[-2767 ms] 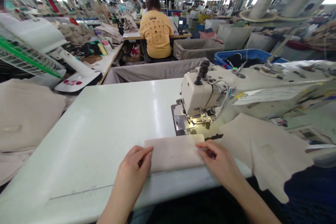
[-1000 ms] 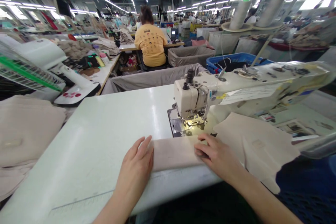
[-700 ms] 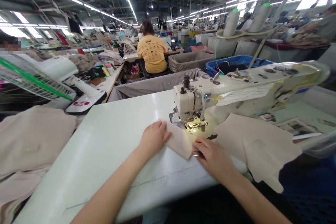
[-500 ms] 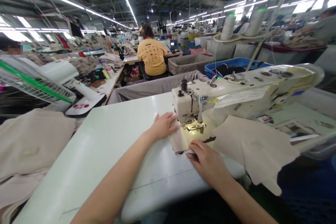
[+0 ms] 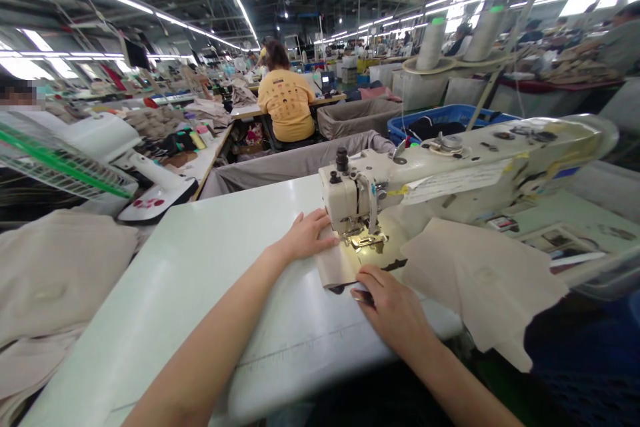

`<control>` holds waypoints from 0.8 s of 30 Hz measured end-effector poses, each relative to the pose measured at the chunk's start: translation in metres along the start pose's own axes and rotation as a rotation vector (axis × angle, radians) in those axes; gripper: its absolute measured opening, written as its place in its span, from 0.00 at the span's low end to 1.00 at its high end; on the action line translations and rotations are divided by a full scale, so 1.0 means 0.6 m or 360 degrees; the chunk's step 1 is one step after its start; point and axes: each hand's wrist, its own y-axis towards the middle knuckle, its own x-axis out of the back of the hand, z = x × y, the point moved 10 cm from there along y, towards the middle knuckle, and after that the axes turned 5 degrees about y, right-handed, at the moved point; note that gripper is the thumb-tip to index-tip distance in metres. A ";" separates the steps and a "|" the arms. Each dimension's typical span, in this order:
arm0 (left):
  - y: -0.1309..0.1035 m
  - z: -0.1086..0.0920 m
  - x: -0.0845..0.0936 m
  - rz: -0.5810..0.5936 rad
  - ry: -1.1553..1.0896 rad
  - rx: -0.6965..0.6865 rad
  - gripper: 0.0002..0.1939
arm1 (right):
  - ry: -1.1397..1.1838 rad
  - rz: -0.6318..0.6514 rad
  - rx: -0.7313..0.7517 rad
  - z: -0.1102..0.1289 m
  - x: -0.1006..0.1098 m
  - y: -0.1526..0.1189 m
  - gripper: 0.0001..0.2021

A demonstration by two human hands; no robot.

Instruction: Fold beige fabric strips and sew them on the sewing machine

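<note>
A small beige fabric piece (image 5: 336, 268) lies on the machine bed, its far end beside the lit presser foot (image 5: 367, 240) of a white sewing machine (image 5: 345, 197). My left hand (image 5: 307, 237) rests flat on the table and the fabric's far left edge, fingers stretched out. At the fabric's near right corner, my right hand (image 5: 393, 303) is closed, thumb and index finger pinching the edge. A small dark metallic thing shows under those fingers; its kind is unclear. To the right, a larger beige fabric panel (image 5: 480, 273) drapes over the table edge.
Stacked beige fabric (image 5: 65, 273) lies at the left, near a white fan (image 5: 100, 140). Beyond the pale table (image 5: 240, 233) stand a grey cloth-lined bin (image 5: 280, 163) and a blue basket (image 5: 395, 123). Thread cones (image 5: 431, 47) rise behind the machine. A person in yellow (image 5: 286, 103) sits ahead.
The whole view has shifted slightly. Both hands keep nearly the same places by the presser foot, and a little more of the small fabric piece shows between them.
</note>
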 end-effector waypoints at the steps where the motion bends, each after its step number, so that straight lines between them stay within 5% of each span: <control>1: -0.006 -0.003 0.000 -0.0020 0.0008 0.0008 0.24 | 0.0003 0.0009 0.0005 0.000 0.001 -0.002 0.04; 10: -0.121 -0.015 0.010 -0.0081 0.0427 0.0352 0.22 | 0.0127 -0.0025 0.0059 -0.011 0.021 -0.028 0.08; 16: -0.181 -0.032 -0.001 -0.0244 0.0507 0.0420 0.28 | 0.0674 -0.0190 -0.0331 -0.043 0.029 -0.050 0.14; 24: -0.240 -0.053 -0.013 -0.0396 0.0397 0.0568 0.31 | 0.0979 0.0017 -0.0666 -0.031 -0.001 -0.063 0.17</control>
